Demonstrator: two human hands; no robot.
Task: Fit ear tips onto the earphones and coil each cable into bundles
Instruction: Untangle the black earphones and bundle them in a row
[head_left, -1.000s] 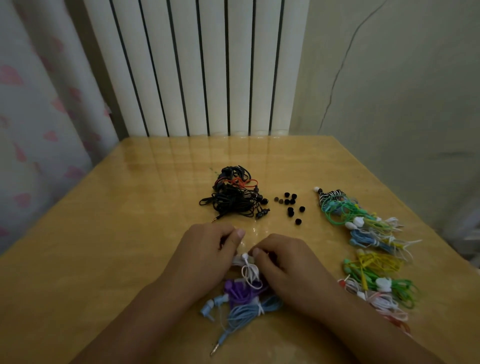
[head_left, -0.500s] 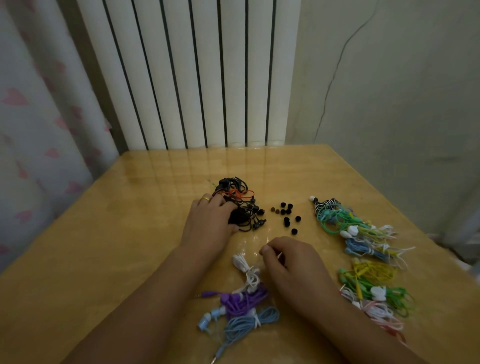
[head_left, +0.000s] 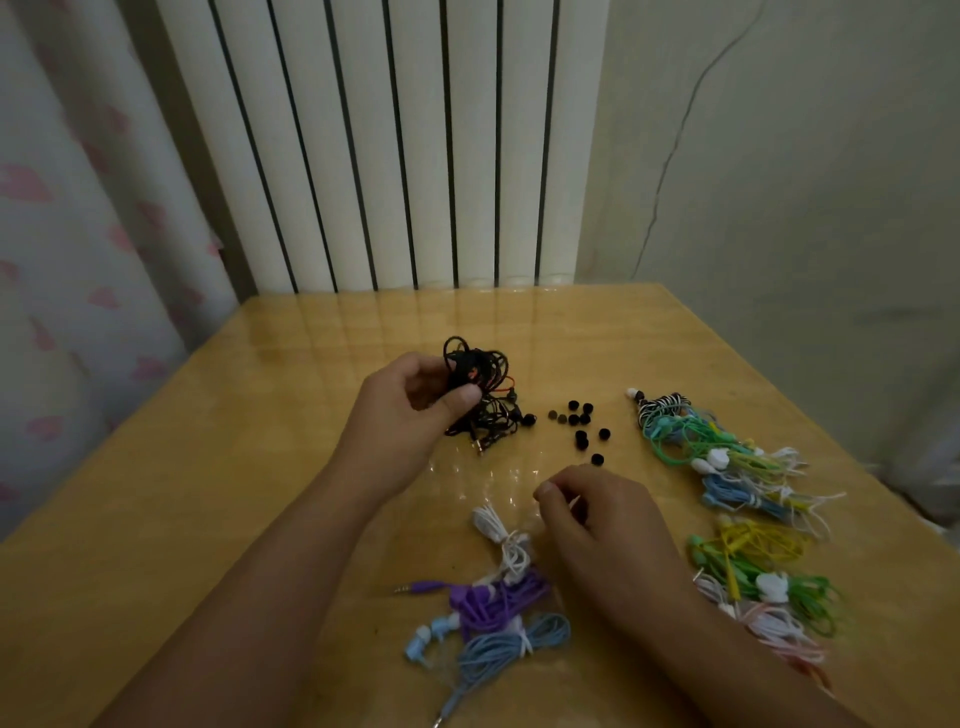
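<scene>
The left hand (head_left: 410, 410) is raised ahead of the body, palm turned inward, its fingers and thumb curled in a grip round a dark tangle. The left forearm is stretched diagonally up from the lower left. The right hand (head_left: 597, 525) is held lower and nearer, knuckles up, fingers curled loosely with thumb and forefinger drawn together; whether anything is pinched cannot be told.
</scene>
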